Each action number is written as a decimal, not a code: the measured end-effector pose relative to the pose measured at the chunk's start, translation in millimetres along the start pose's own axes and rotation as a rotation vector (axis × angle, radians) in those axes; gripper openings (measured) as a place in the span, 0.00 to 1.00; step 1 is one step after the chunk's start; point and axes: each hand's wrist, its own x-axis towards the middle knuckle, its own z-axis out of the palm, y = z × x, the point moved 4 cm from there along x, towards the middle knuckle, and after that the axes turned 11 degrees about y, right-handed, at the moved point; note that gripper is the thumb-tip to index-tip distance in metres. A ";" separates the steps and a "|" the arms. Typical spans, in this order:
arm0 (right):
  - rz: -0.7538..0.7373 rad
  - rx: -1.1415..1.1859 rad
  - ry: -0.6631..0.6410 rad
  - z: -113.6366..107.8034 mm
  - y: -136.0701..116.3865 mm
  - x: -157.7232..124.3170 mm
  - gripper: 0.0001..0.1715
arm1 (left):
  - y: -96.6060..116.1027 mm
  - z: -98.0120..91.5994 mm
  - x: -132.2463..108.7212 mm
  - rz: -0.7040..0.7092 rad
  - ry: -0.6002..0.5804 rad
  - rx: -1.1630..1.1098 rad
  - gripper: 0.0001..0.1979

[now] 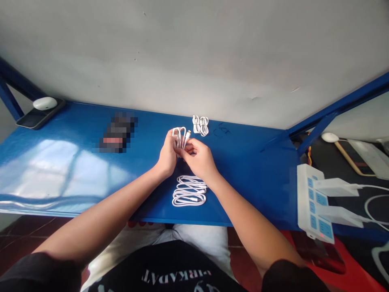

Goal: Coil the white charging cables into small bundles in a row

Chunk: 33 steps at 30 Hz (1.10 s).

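Observation:
My left hand (167, 156) and my right hand (199, 156) meet above the middle of the blue table (60, 162). Both are closed on a folded white cable (180, 137), whose loops and plug stick up above my fingers. A loosely coiled white cable (189, 191) lies flat on the table just below my hands, between my wrists. A small bundled white cable (200, 125) rests further back, near the wall.
A pixelated dark object (118, 132) lies to the left of my hands. A dark tray with a white oval device (45, 103) sits at the far left corner. A white power strip (314, 207) with plugged adapters hangs at the table's right end.

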 end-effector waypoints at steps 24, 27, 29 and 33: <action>0.265 0.103 -0.015 -19.2 9.2 12.6 0.14 | -2.2 -9.6 3.7 0.229 -0.214 0.475 0.16; 0.273 0.100 -0.020 -18.4 5.8 11.4 0.11 | -4.3 -12.5 5.5 0.256 -0.195 0.533 0.20; 0.288 0.104 -0.031 -15.9 6.4 10.2 0.09 | -5.0 -13.5 5.5 0.274 -0.177 0.557 0.21; 0.291 0.132 -0.071 -9.8 10.7 8.3 0.10 | -4.7 -12.6 3.6 0.393 -0.162 0.671 0.20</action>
